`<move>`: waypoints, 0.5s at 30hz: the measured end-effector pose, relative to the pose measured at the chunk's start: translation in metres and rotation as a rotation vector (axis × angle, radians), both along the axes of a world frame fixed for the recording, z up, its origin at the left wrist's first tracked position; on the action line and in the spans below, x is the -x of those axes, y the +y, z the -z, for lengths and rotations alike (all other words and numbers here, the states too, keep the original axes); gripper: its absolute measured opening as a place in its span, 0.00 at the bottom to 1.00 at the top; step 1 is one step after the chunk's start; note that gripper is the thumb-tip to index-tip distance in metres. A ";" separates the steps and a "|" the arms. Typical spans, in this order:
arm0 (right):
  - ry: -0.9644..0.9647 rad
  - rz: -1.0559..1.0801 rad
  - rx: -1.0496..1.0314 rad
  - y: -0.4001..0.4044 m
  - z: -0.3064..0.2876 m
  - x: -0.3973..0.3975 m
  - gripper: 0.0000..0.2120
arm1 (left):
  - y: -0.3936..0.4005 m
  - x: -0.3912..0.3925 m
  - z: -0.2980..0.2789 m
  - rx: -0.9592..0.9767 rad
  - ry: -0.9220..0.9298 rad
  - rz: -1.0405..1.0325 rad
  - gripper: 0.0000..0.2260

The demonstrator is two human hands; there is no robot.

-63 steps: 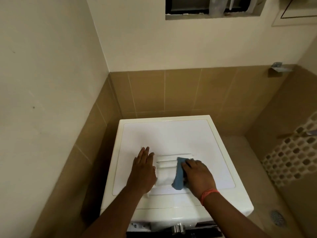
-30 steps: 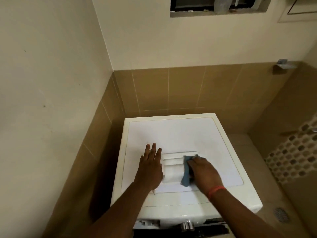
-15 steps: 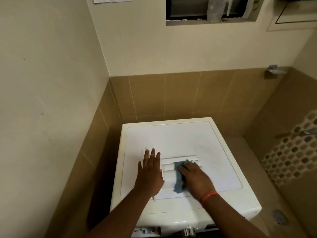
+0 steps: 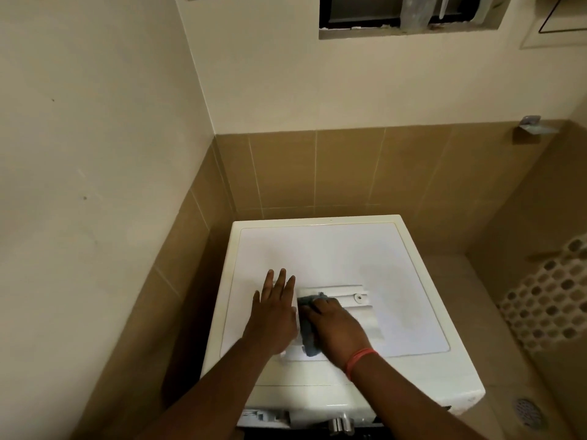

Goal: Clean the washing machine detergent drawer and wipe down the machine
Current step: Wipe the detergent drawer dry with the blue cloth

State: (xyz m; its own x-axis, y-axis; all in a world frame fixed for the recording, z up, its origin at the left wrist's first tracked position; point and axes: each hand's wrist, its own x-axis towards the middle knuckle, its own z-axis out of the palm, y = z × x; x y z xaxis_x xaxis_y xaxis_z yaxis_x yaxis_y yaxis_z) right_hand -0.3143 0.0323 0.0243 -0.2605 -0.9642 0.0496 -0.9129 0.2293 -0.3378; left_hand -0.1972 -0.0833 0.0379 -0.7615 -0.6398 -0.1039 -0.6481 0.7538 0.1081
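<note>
I see my left hand (image 4: 275,315) flat, fingers straight and together, on the washer (image 4: 333,249) top near its front edge; beside it my right hand (image 4: 333,325) presses the cloth (image 4: 307,336) onto the drawer (image 4: 359,304), fingers curled over it.

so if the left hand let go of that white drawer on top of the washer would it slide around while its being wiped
Probably yes. The detergent drawer looks like light hollow plastic lying loose on the smooth machine top, so the cloth would likely push it. The left hand lies flat beside it, seemingly bracing it.
</note>
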 end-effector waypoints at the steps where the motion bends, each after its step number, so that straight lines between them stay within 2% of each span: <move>1: -0.017 0.023 -0.011 0.008 0.001 0.011 0.26 | 0.000 -0.001 0.000 0.006 -0.004 -0.002 0.31; 7: 0.085 0.156 -0.075 0.051 0.004 0.062 0.26 | 0.001 0.000 -0.002 -0.008 0.009 -0.010 0.29; 11: 0.095 0.058 -0.091 0.025 0.003 0.033 0.37 | 0.002 0.000 -0.001 -0.004 -0.004 0.003 0.29; 13: 0.078 0.000 -0.030 0.009 -0.001 0.010 0.35 | 0.003 0.001 -0.001 -0.011 -0.004 -0.001 0.30; 15: 0.063 -0.033 0.021 -0.001 -0.006 -0.006 0.28 | 0.002 0.002 -0.002 -0.025 0.000 -0.001 0.30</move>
State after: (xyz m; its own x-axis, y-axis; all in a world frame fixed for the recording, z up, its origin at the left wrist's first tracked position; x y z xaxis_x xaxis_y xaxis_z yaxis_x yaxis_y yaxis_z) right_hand -0.3080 0.0316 0.0301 -0.2245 -0.9708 0.0848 -0.9393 0.1924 -0.2840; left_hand -0.1994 -0.0810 0.0396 -0.7610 -0.6376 -0.1195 -0.6487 0.7504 0.1268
